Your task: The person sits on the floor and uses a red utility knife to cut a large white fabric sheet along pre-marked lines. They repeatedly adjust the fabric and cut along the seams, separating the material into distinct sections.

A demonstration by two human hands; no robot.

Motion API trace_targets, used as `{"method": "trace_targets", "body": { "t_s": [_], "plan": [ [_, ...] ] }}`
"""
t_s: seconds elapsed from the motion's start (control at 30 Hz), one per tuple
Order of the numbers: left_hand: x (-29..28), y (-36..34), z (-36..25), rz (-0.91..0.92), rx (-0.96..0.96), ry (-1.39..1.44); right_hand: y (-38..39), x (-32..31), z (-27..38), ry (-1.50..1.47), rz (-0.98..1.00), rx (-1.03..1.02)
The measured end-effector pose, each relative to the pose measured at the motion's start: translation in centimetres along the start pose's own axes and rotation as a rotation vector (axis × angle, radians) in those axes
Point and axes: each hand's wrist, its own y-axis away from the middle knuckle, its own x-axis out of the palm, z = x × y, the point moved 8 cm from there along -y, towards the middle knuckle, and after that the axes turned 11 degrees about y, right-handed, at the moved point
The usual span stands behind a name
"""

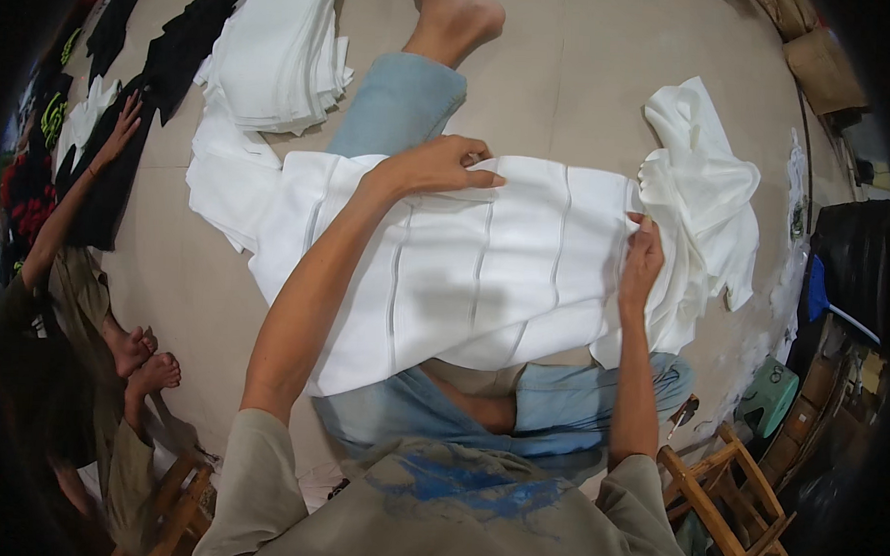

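Note:
Across my lap and legs lies a spread white fabric piece (445, 268) with several seam lines running across it. My left hand (449, 165) pinches its far edge between thumb and fingers, near the middle. At the right end, my right hand (644, 254) grips the fabric's border with thumb and fingertips. Just beyond that hand is a crumpled heap of white cloth (708, 189), which seems to touch the piece. A neat stack of white fabric pieces (276, 61) sits at the far left, with more white cloth (234, 187) partly under the piece's left end.
At the left a co-worker's hand (122, 134) reaches over black cloth (125, 179). Wooden stools (727, 494) stand near right and near left. Along the right are a green plastic stool (769, 397), a blue-headed tool (819, 291) and a cardboard box (825, 71). Pale tiles (590, 67) cover the floor.

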Motion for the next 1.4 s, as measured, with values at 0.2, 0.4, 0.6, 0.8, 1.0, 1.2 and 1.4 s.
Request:
{"method": "trace_targets", "body": {
  "t_s": [0.2,0.4,0.6,0.8,1.0,1.2,1.4],
  "plan": [
    [0.5,-1.3,1.2,0.078,0.035,0.048,5.7,11.8,9.5,-0.667,0.581,0.44],
    [0.1,-0.4,1.7,0.062,-0.087,0.204,5.8,16.0,12.8,-0.888,0.778,0.602],
    [0.0,-0.4,1.3,0.054,-0.085,0.242,5.7,16.7,12.2,-0.887,0.742,0.622],
    [-0.1,-0.2,1.4,0.05,-0.085,0.243,5.6,17.0,12.2,-0.887,0.783,0.642],
    [-0.1,-0.3,1.5,0.038,-0.066,0.223,5.5,17.3,12.1,-0.947,0.826,0.69],
    [-0.3,-0.2,1.4,0.017,-0.078,0.216,4.9,17.1,12.5,-0.967,0.832,0.705],
    [-0.4,-0.2,1.6,0.008,-0.068,0.229,4.5,16.9,12.5,-0.724,0.764,0.636]
  ]
}}
